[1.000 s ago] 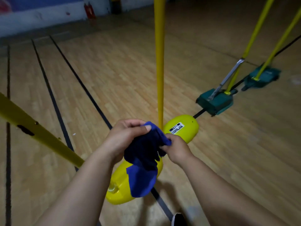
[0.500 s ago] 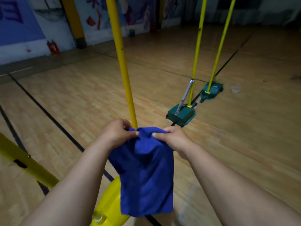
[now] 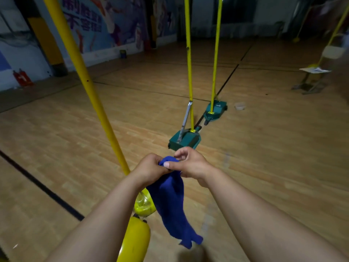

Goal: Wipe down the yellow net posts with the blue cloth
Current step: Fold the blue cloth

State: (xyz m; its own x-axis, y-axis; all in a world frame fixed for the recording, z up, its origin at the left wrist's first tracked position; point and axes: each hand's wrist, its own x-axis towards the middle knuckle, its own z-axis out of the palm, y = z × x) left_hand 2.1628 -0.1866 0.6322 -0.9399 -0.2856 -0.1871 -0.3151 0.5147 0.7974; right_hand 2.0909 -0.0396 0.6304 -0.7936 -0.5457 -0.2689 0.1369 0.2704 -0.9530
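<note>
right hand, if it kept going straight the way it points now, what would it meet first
The right hand points left toward the left hand; it would meet the bunched top of the blue cloth held there almost at once, though depth is unclear.

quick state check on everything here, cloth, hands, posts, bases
blue cloth: bunched at the top, hanging loose below the hands
left hand: grips the cloth's top
right hand: pinches the cloth's top
nearest yellow post: leaning, not touched by the cloth
two far yellow posts: standing in green bases
yellow base: on the floor, partly hidden
</note>
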